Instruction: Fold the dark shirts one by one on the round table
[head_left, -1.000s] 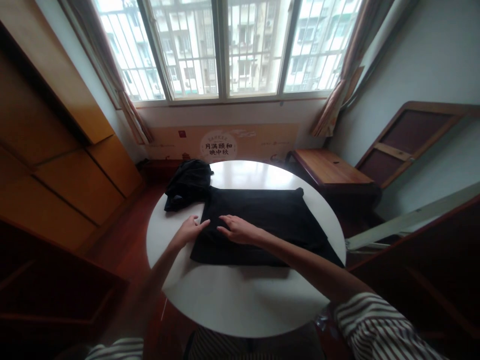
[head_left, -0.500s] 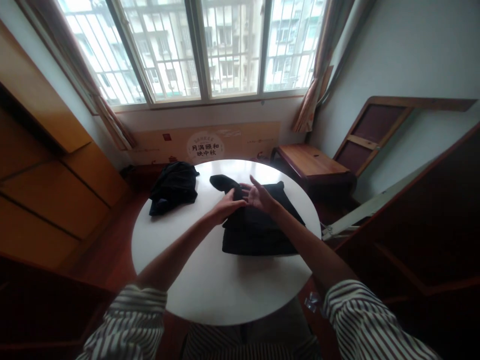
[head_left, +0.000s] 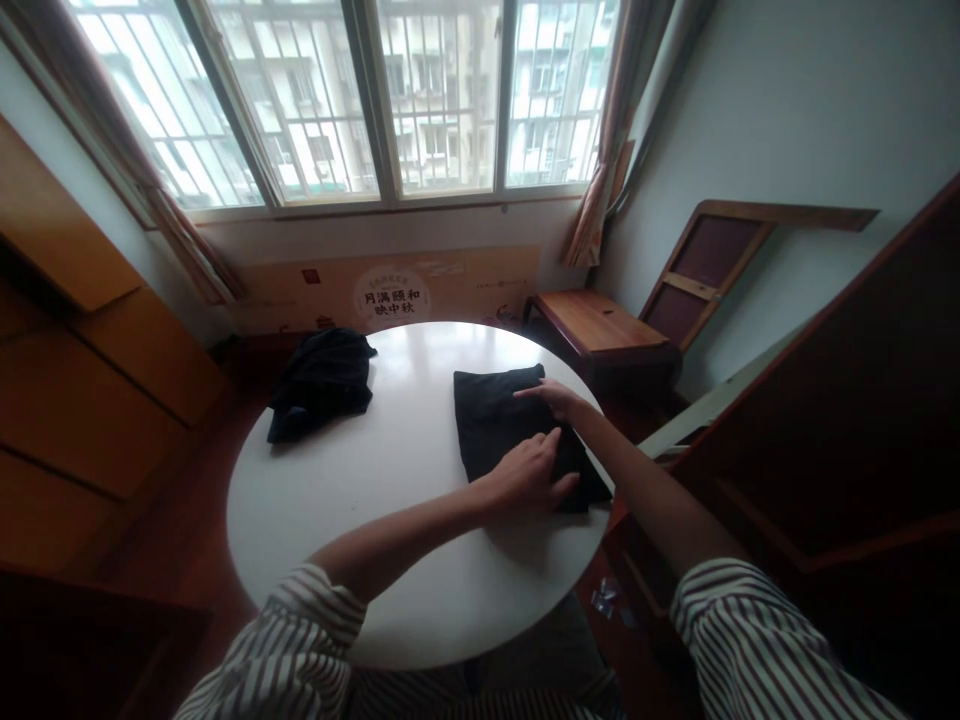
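A folded black garment (head_left: pixel 491 425) lies flat on the right half of the white round table (head_left: pixel 330 570). My left hand (head_left: pixel 529 475) rests over its near part, palm down, with the thumb apart from the fingers. Close to the garment's far right corner, my right hand (head_left: pixel 556 398) lies on the cloth with its fingers stretched out to the left. Neither hand has cloth gripped in it. What kind of garment it is cannot be made out.
A crumpled dark garment (head_left: pixel 322 380) sits at the table's left edge. Beyond the table on the right stands a low wooden stool (head_left: pixel 600 325). A wooden cabinet (head_left: pixel 90 400) is on the left. Small clear plastic pieces (head_left: pixel 604 598) lie on the floor.
The upper part of the black cloth, earlier raised between both hands, now lies flat on the garment. My hands have moved right and apart. The view has shifted slightly right.
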